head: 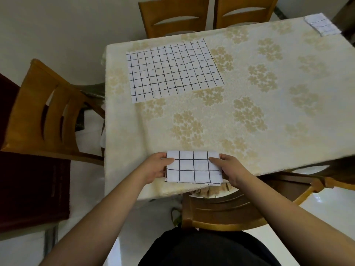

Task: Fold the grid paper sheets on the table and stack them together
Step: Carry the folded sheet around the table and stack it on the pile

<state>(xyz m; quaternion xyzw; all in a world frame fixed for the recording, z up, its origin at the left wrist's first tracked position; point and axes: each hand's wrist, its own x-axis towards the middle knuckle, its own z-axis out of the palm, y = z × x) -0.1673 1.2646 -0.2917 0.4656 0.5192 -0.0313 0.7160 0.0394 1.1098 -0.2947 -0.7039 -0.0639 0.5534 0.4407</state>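
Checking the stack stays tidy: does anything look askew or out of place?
Slightly. The folded sheet held by both hands shows layer edges peeking out unevenly along its near edge. The small folded sheet sits apart at the table's far right corner.

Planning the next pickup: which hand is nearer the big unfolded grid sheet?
Left. The left hand sits below the unfolded grid sheet, gripping the folded sheet's left edge; the right hand grips its right edge, farther off.
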